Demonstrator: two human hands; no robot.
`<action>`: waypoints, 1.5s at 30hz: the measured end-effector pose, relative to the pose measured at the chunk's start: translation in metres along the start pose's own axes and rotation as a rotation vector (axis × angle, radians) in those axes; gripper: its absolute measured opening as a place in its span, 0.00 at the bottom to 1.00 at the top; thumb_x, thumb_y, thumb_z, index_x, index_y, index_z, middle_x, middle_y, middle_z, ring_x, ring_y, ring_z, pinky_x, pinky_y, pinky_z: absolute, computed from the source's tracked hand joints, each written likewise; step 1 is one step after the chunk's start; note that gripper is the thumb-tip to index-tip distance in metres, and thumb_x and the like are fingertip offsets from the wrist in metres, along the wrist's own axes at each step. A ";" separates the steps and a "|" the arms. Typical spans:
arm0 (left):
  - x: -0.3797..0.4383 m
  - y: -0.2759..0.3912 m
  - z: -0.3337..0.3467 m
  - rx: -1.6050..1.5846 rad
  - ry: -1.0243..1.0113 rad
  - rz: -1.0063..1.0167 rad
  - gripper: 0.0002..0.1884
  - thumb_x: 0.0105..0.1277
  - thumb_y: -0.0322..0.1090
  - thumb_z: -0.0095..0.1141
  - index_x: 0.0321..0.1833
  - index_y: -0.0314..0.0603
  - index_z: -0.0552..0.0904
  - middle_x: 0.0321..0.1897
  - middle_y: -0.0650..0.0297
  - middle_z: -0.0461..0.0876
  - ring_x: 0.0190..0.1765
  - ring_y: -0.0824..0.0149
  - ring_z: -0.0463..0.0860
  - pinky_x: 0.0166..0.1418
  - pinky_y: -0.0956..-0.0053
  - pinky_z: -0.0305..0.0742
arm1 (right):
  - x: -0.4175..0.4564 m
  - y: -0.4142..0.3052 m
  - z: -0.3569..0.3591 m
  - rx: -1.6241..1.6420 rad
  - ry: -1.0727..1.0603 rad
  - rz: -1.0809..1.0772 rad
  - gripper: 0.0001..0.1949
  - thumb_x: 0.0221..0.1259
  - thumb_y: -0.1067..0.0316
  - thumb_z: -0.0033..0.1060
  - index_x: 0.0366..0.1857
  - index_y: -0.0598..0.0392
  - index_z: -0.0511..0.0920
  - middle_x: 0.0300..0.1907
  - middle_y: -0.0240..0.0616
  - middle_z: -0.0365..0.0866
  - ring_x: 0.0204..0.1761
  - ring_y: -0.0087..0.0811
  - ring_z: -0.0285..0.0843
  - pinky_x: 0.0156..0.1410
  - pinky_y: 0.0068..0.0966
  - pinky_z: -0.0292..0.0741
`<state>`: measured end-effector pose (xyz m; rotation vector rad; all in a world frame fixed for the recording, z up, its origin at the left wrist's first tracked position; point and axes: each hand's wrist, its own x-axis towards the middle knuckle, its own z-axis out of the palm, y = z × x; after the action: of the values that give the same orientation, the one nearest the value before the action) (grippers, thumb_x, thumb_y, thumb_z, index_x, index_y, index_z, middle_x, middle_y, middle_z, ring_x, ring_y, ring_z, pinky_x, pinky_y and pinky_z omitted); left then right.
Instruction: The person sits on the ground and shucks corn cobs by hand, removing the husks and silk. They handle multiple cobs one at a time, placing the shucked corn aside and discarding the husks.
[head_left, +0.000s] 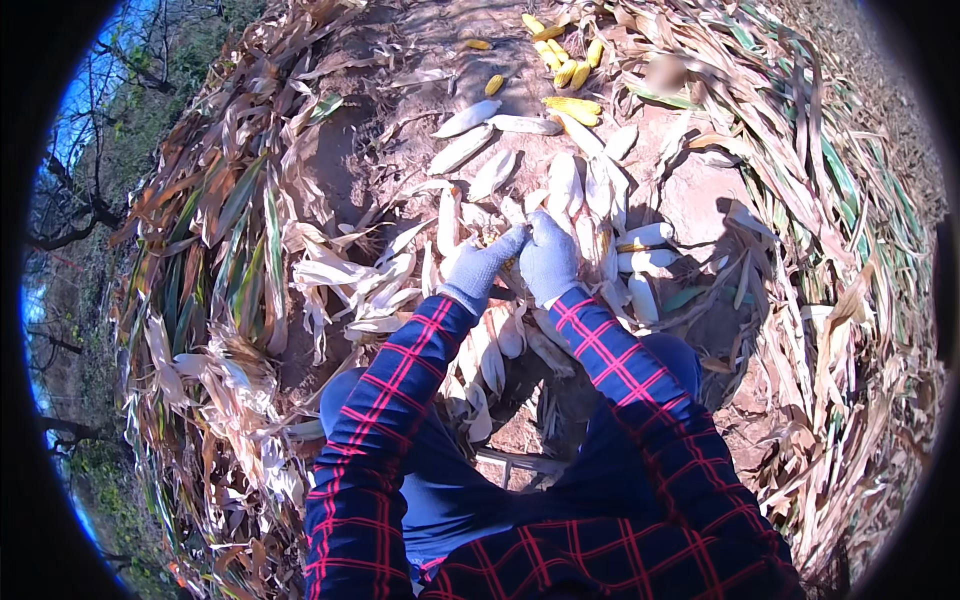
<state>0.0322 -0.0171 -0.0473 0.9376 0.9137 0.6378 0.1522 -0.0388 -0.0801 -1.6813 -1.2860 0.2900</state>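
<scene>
My left hand (478, 268) and my right hand (550, 256), both in light knitted work gloves, meet over a pile of corn ears in their husks. Between them they grip one ear of corn (509, 263); a bit of its yellow kernels shows beside my left fingers, and pale husk sticks up at its far end. My gloves hide most of it. Unhusked ears (492, 175) lie just beyond my hands, and more husk-covered ears (491, 364) lie under my wrists. Right of my right hand is a partly bared ear (646, 236).
Husked yellow ears (574, 73) lie on the soil at the far side. Loose husks (360, 277) are heaped on the left. Dry corn stalks and leaves (806, 187) bank up along the right, with another bank (225, 247) on the left. My knees flank the pile.
</scene>
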 end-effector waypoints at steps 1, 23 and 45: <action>-0.001 -0.001 -0.001 0.048 0.038 0.047 0.23 0.64 0.49 0.56 0.56 0.42 0.79 0.43 0.59 0.83 0.40 0.60 0.84 0.35 0.60 0.80 | -0.003 -0.014 -0.006 -0.159 -0.004 -0.082 0.06 0.56 0.73 0.51 0.36 0.60 0.74 0.30 0.50 0.78 0.36 0.51 0.78 0.42 0.40 0.74; 0.006 0.021 -0.003 -0.185 0.176 0.167 0.18 0.61 0.34 0.63 0.51 0.30 0.77 0.39 0.57 0.83 0.37 0.70 0.82 0.37 0.78 0.78 | 0.002 0.008 -0.001 0.295 -0.229 0.017 0.27 0.49 0.55 0.70 0.49 0.61 0.72 0.37 0.42 0.81 0.40 0.30 0.79 0.44 0.27 0.75; 0.024 0.016 -0.037 0.137 0.395 0.156 0.27 0.53 0.47 0.70 0.44 0.28 0.80 0.34 0.60 0.82 0.33 0.69 0.80 0.37 0.76 0.75 | 0.003 -0.023 -0.023 0.235 -0.188 -0.079 0.09 0.46 0.72 0.61 0.32 0.58 0.74 0.27 0.41 0.78 0.31 0.31 0.80 0.38 0.27 0.76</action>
<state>0.0098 0.0243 -0.0524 1.0312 1.2554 0.9234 0.1551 -0.0489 -0.0488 -1.4267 -1.3947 0.5408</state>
